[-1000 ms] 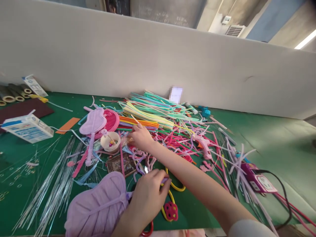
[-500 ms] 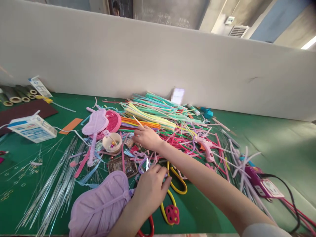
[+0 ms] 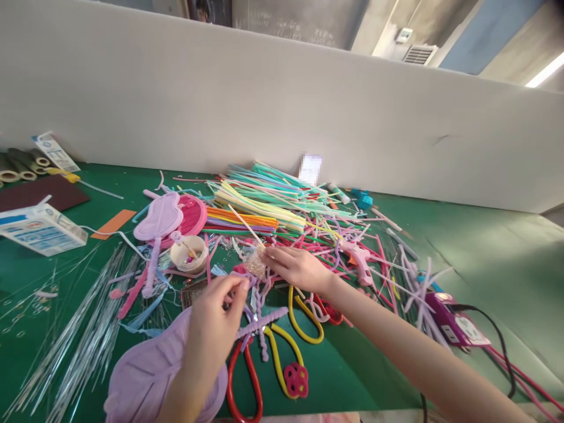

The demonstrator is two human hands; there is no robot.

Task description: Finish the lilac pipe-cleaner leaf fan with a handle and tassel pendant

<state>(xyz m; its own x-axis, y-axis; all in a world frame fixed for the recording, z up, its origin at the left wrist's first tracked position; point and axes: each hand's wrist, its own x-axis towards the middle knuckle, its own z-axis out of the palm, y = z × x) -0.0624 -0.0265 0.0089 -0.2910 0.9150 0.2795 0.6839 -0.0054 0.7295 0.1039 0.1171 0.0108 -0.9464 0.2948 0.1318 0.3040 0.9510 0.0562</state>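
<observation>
My left hand (image 3: 211, 332) is raised over the green table (image 3: 484, 247), its fingers pinched on a lilac pipe cleaner piece (image 3: 259, 323) that sticks out to the right. My right hand (image 3: 297, 267) reaches in from the right and pinches a small clear bag of beads (image 3: 256, 264) with a thin stick poking up from it. Both hands are close together above a heap of coloured pipe cleaners (image 3: 273, 211). A lilac leaf-shaped piece (image 3: 145, 379) lies under my left wrist.
A small cup with beads (image 3: 189, 252), a pink round disc (image 3: 194, 214) and a lilac shape lie left of centre. Silver tinsel strands (image 3: 83, 335) spread at the left. A pink glue gun (image 3: 362, 261) and a purple power strip (image 3: 453, 323) sit right. White partition behind.
My left hand rose from the table with the lilac pipe cleaner. My right hand pulled back from the pile toward me, now holding the small bead bag.
</observation>
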